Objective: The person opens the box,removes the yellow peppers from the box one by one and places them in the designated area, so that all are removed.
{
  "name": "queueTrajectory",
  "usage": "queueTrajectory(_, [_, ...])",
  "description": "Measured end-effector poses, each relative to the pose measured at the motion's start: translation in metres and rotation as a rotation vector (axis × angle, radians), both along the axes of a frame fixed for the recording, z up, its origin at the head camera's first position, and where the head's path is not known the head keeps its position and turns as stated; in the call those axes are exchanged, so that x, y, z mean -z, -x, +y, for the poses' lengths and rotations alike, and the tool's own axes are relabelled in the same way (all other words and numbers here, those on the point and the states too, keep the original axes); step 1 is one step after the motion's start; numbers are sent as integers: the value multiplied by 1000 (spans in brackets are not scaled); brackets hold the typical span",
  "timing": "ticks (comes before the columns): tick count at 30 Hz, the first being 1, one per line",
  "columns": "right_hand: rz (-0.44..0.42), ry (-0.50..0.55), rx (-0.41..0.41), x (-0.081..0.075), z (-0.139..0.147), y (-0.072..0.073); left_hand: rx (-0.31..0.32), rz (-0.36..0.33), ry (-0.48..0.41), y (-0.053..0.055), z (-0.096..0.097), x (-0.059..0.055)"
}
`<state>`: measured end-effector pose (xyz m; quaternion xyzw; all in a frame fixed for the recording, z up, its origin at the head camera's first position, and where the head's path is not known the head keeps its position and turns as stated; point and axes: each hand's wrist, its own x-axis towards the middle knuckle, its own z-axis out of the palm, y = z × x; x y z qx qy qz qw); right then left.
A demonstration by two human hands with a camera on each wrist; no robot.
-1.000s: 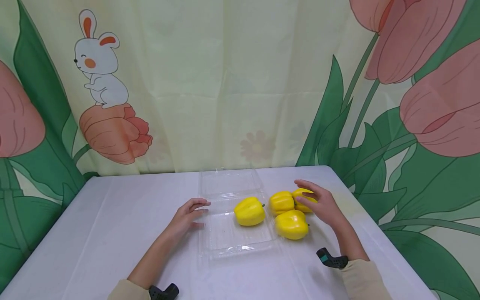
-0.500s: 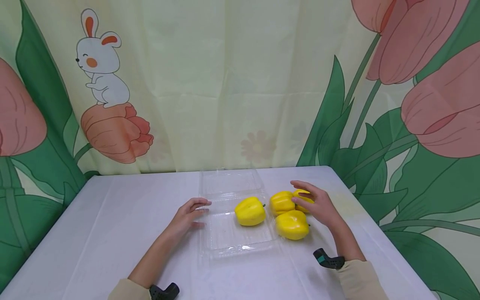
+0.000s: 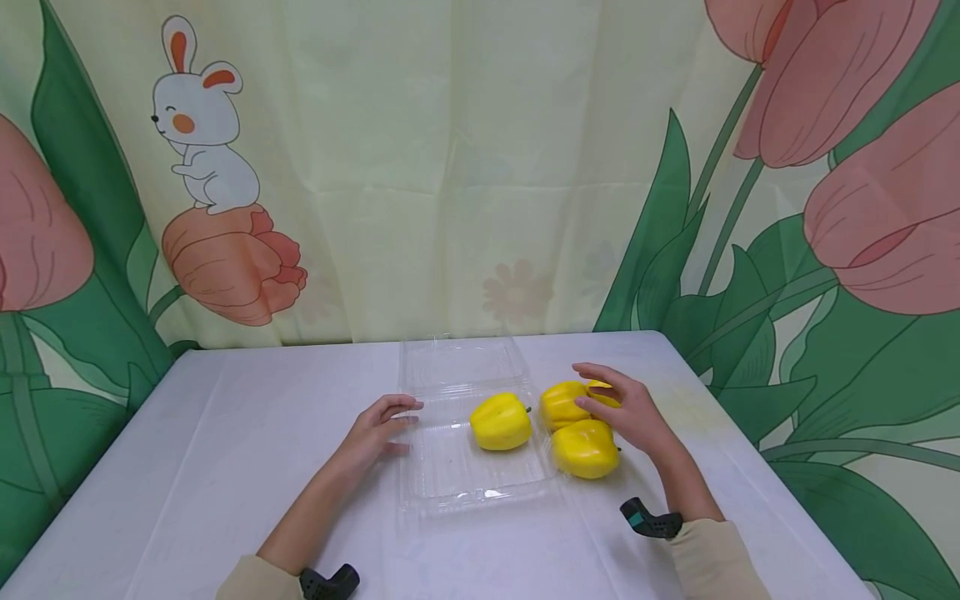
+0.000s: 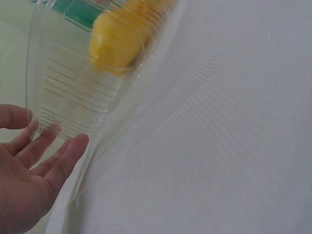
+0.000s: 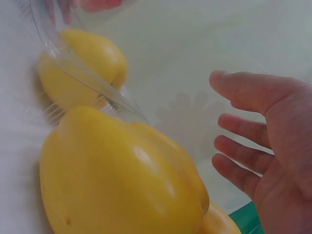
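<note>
A clear plastic clamshell box (image 3: 442,475) lies on the table with its lid folded back. One yellow bell pepper (image 3: 500,422) sits in its base. My left hand (image 3: 371,432) is at the box's left edge, fingers loosely extended and touching the rim, as the left wrist view shows. Right of the box are a front bell pepper (image 3: 586,449), a middle one (image 3: 562,405) and a back one (image 3: 604,393), partly hidden by my right hand (image 3: 630,412). That hand hovers over the back pepper, fingers spread, holding nothing; the right wrist view shows a gap beside a pepper (image 5: 117,175).
A white cloth covers the table (image 3: 225,467). Its far edge meets a curtain (image 3: 375,183) printed with a rabbit and tulips. Black wrist devices (image 3: 651,518) sit on both forearms.
My right hand has moved a little left and slightly down over the back pepper, covering more of it. The left hand, the box and the peppers stay in place.
</note>
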<state>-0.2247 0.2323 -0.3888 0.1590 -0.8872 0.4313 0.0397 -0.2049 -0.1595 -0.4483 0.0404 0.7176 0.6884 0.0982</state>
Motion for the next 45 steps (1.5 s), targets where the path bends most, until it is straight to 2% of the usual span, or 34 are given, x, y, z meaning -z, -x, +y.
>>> queueTrajectory(12, [25, 11, -34, 2, -6, 0, 2, 4, -14, 1, 0, 1])
queueTrajectory(26, [-16, 2, -28, 4, -16, 0, 12, 6, -13, 1, -1, 0])
queueTrajectory(45, [-13, -30, -43, 6, -30, 0, 23, 9, -6, 1, -2, 1])
